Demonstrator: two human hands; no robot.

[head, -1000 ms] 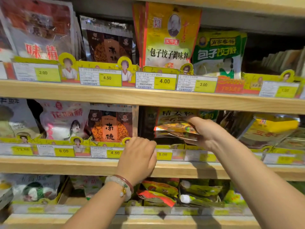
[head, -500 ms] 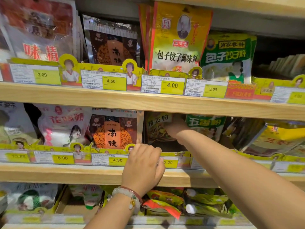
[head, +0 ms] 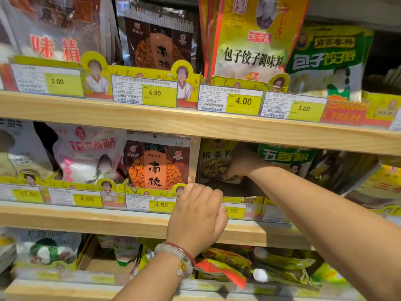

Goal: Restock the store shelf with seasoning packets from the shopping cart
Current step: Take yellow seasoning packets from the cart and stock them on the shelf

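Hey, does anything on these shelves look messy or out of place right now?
Yes. On the bottom shelf, the yellow and red packets lie flat in a jumbled heap, not upright like the rows above. On the middle shelf, right of the right hand, the dark packets lean sideways.

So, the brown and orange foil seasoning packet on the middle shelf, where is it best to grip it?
Pinch the brown and orange foil seasoning packet at its flat top edge, coming from the front. It stands upright, and the yellow cardboard tray front hides its bottom.
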